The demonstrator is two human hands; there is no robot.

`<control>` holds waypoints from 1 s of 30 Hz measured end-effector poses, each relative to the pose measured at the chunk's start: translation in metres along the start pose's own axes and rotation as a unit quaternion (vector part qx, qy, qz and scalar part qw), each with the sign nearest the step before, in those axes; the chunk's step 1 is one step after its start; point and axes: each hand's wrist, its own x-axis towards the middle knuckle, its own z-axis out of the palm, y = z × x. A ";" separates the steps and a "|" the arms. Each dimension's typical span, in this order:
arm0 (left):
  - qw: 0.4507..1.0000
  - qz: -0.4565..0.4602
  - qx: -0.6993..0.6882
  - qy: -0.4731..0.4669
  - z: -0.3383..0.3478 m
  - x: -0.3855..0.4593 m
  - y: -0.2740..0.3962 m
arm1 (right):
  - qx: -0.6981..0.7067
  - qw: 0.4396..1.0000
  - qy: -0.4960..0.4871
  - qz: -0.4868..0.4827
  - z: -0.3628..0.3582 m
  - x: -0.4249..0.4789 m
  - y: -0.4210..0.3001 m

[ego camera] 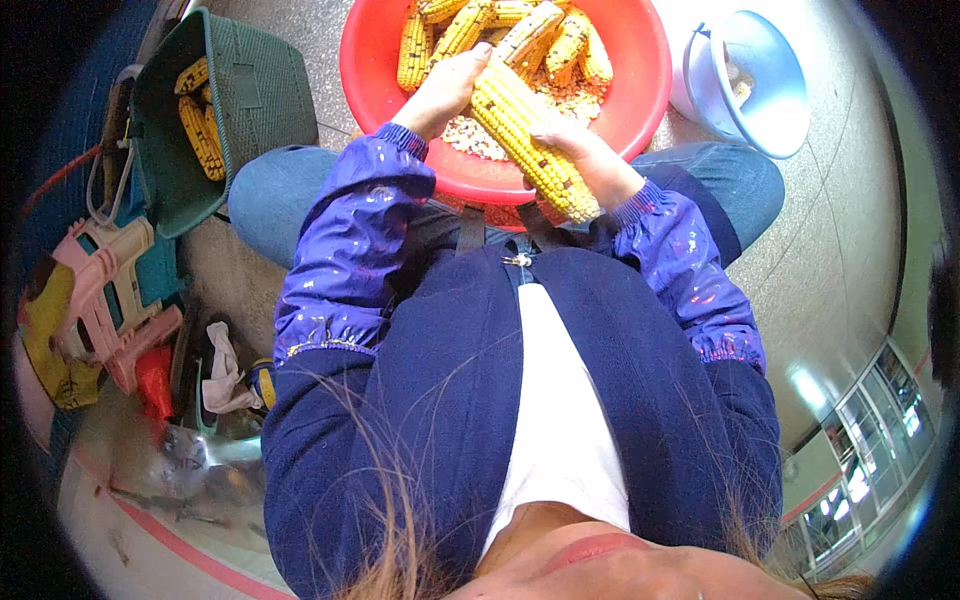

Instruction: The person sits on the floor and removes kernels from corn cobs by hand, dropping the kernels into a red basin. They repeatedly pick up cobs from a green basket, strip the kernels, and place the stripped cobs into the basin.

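Note:
My left hand (450, 84) and my right hand (592, 156) hold one large yellow ear of corn (517, 127) slantwise over the near part of a red plastic basin (360, 67). My left hand grips its upper end, my right hand its lower half. Dark kernels dot the ear, and its lower tip is pale. Several more ears of corn (462, 30) lie in the far part of the basin. Loose kernels (480, 142) cover the basin's bottom around and below them. The palms and some fingers are hidden behind the ear.
A green woven-pattern plastic bin (262, 112) with several ears of corn (199, 135) stands at the left. At the right is a pale blue bucket (776, 82) with some pale pieces inside. Pink plastic furniture (105, 292) and a white cloth (221, 375) lie at the lower left.

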 end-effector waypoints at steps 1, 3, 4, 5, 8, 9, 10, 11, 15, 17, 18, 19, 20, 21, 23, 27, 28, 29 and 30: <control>1.000 -0.015 0.010 -0.004 0.000 -0.001 0.004 | 0.000 1.000 -0.007 -0.005 -0.002 -0.003 -0.002; 0.999 -0.020 -0.028 -0.028 0.003 -0.006 0.012 | 0.011 1.000 -0.016 -0.007 -0.004 -0.010 -0.008; 0.996 -0.011 -0.075 -0.045 0.009 -0.015 0.017 | 0.022 1.000 -0.021 -0.002 -0.004 -0.014 -0.011; 0.991 -0.001 -0.122 -0.062 0.016 -0.024 0.023 | 0.034 0.999 -0.025 0.002 -0.006 -0.017 -0.013; 0.996 0.072 0.005 -0.059 0.018 -0.025 0.017 | 0.069 0.996 -0.054 0.014 -0.017 -0.012 -0.006; 0.993 0.102 0.027 -0.048 0.017 -0.024 0.013 | 0.077 0.995 -0.063 0.015 -0.017 -0.012 -0.002; 0.991 0.120 0.055 -0.031 0.016 -0.023 0.009 | 0.078 0.995 -0.064 0.020 -0.019 -0.010 0.001; 0.987 0.138 0.083 -0.015 0.016 -0.021 0.004 | 0.086 0.994 -0.064 0.026 -0.019 -0.010 0.005; 0.965 0.213 0.142 0.056 0.024 -0.008 -0.009 | 0.105 0.990 -0.068 0.059 -0.027 -0.013 0.008; 0.957 0.229 0.167 0.066 0.025 -0.007 -0.014 | 0.114 0.990 -0.060 0.052 -0.025 -0.014 0.006; 0.983 0.162 0.080 0.042 0.028 -0.009 -0.010 | 0.120 0.991 -0.049 0.034 -0.019 -0.017 0.003; 0.996 0.090 -0.006 0.018 0.030 -0.011 -0.007 | 0.127 0.991 -0.036 0.016 -0.017 -0.019 0.001; 0.994 0.058 -0.089 -0.014 0.032 -0.013 -0.002 | 0.137 0.990 -0.037 0.019 -0.019 -0.020 -0.001; 0.984 0.023 -0.170 -0.047 0.036 -0.020 0.011 | 0.148 0.988 -0.036 0.022 -0.022 -0.022 -0.002; 0.977 -0.010 -0.199 -0.081 0.039 -0.023 0.021 | 0.176 0.982 -0.053 0.031 -0.033 -0.023 0.000; 0.995 -0.015 -0.077 -0.062 0.034 -0.025 0.013 | 0.231 0.966 -0.085 0.078 -0.037 -0.017 0.013; 0.996 -0.034 -0.070 -0.053 0.034 -0.024 0.013 | 0.247 0.961 -0.076 0.095 -0.036 -0.015 0.017; 0.996 -0.053 -0.062 -0.045 0.034 -0.023 0.012 | 0.262 0.956 -0.068 0.112 -0.035 -0.013 0.020; 0.996 -0.051 -0.058 -0.037 0.035 -0.025 0.012 | 0.244 0.963 -0.059 0.100 -0.032 -0.011 0.020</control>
